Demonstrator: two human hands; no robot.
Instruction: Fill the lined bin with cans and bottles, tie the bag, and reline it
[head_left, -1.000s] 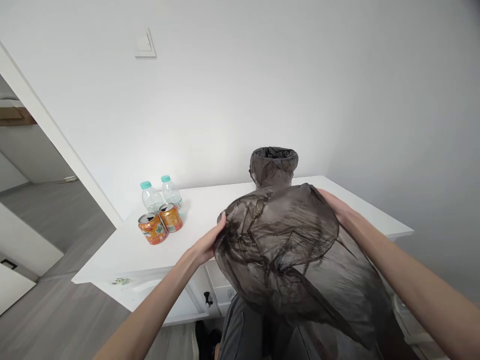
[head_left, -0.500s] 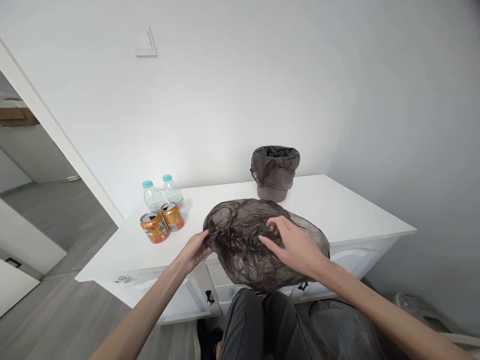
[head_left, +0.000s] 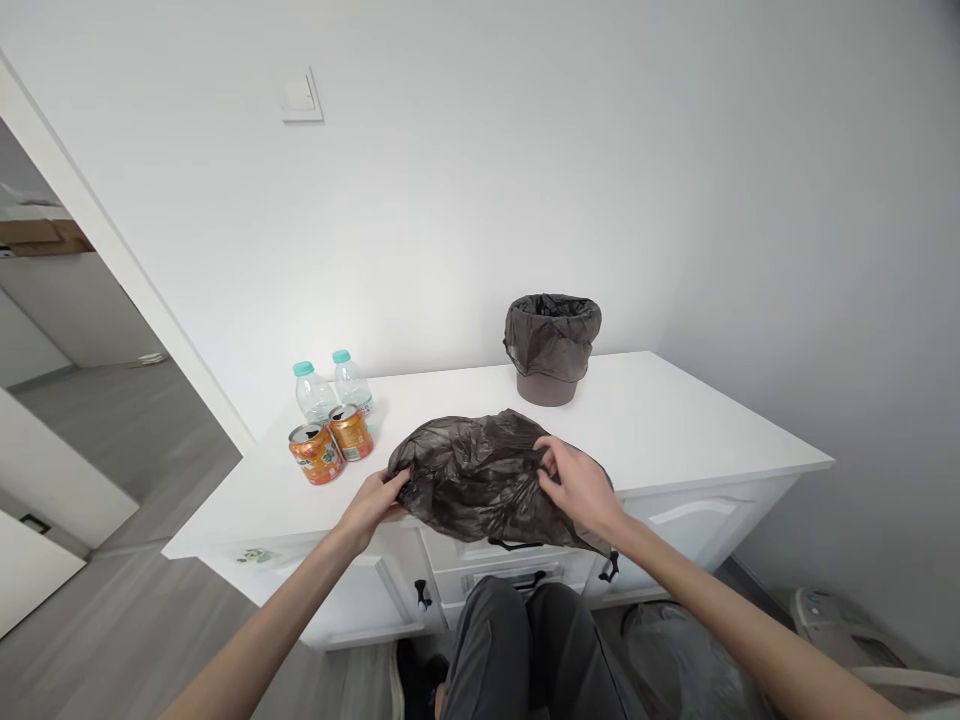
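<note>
A thin dark garbage bag (head_left: 472, 470) lies spread and crumpled over the front edge of the white cabinet top. My left hand (head_left: 373, 505) grips its left end, thumb on top and the other fingers underneath. On the bag's right part, my right hand (head_left: 579, 485) pinches a fold between thumb and fingers. Behind the bag stands a small trash bin (head_left: 547, 388), upright, with a dark bag liner (head_left: 551, 335) folded over its rim.
Two orange cans (head_left: 316, 455) and two clear bottles with teal caps (head_left: 352, 380) stand at the left of the cabinet top (head_left: 697, 425). The wall rises right behind it. Below the front edge are drawers and doors with black handles (head_left: 422, 595).
My right hand has closed from a loose, open pose onto the bag. The bag has flattened and drawn in at its right side, while my left hand keeps its hold.
</note>
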